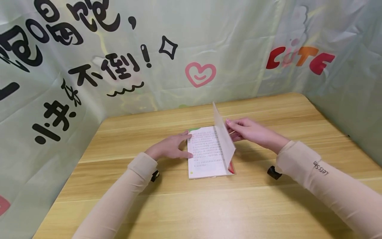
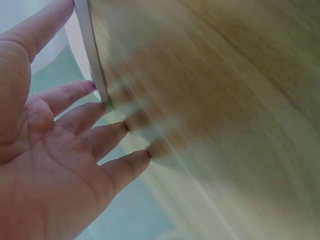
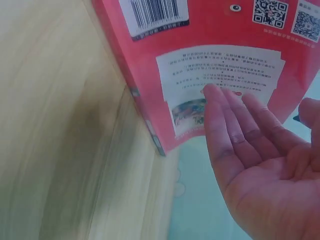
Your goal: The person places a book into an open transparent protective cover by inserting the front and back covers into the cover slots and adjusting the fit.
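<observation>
A book (image 1: 206, 149) lies open on the wooden table, its left page flat and covered in rows of small print. Its right-hand part stands raised, tilted up from the spine. In the right wrist view the red back cover (image 3: 140, 60) shows a barcode, QR codes and a text panel. My left hand (image 1: 170, 146) is at the book's left edge, thumb and fingers spread, with fingertips touching that edge. Behind the raised cover, my right hand (image 1: 246, 131) has its fingers extended against or very close to the red surface; the thumb is apart from the fingers.
The wooden table (image 1: 167, 212) reaches back to a pale curtain (image 1: 238, 30) printed with black characters, a pink heart and the word CUTE. The curtain also runs down the left and right sides. Dark wrist devices (image 1: 274, 173) sit under both sleeves.
</observation>
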The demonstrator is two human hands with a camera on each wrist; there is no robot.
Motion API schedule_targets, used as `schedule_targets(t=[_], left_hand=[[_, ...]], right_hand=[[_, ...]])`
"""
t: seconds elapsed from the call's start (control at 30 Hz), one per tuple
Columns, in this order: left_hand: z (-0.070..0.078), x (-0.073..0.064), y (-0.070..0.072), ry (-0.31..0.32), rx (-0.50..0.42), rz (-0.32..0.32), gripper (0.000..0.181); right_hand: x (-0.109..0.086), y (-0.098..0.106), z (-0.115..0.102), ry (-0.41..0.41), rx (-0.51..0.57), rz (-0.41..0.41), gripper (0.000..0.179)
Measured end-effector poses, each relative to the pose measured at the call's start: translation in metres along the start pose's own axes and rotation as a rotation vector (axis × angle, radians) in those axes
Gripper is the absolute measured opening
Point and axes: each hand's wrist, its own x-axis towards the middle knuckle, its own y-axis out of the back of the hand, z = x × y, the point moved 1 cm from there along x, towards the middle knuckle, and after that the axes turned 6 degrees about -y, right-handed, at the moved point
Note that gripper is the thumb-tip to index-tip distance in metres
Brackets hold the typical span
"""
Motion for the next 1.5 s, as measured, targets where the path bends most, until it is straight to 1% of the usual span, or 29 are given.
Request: schedule_targets(t=[0.17, 0.23, 0.43, 0.6, 0.73, 0.93, 1.03, 1.17, 1.27, 1.37, 1.5], left_hand=[[-0.002, -0.001, 0.001, -0.017, -0.016, 0.007, 0.093], [-0.002, -0.001, 0.001, -0.019, -0.015, 0.009, 0.092], [-0.003, -0.002, 0.001, -0.013, 0.004, 0.015, 0.094], [-0.006, -0.001, 0.0, -0.006, 0.005, 0.025, 0.095], [-0.007, 0.0, 0.0, -0.006, -0.006, 0.037, 0.096], [-0.009, 0.0, -0.001, -0.04, -0.013, 0.054, 0.094], [-0.008, 0.0, 0.0, -0.052, -0.026, 0.057, 0.094], [-0.007, 0.0, 0.0, -0.042, -0.039, 0.059, 0.096], [-0.007, 0.0, 0.0, -0.033, -0.044, 0.058, 0.096], [-0.005, -0.001, 0.0, -0.032, -0.049, 0.061, 0.095], [-0.004, -0.002, 0.001, -0.031, -0.047, 0.066, 0.094]], right_hand=[[0.003, -0.01, 0.0, 0.009, -0.044, -0.012, 0.052], [0.005, -0.014, 0.0, 0.01, -0.083, -0.011, 0.05], [0.008, -0.027, 0.001, 0.049, -0.229, -0.015, 0.041], [0.01, -0.038, 0.003, 0.066, -0.31, -0.041, 0.042], [0.01, -0.046, 0.004, 0.08, -0.378, -0.041, 0.041], [0.007, -0.054, 0.002, 0.11, -0.48, -0.046, 0.04], [0.006, -0.057, 0.001, 0.106, -0.509, -0.055, 0.041], [0.005, -0.062, -0.001, 0.097, -0.55, -0.072, 0.042], [0.004, -0.066, -0.002, 0.111, -0.617, -0.08, 0.044], [0.002, -0.07, -0.002, 0.102, -0.669, -0.071, 0.046], [0.001, -0.075, 0.0, 0.077, -0.68, -0.058, 0.051]])
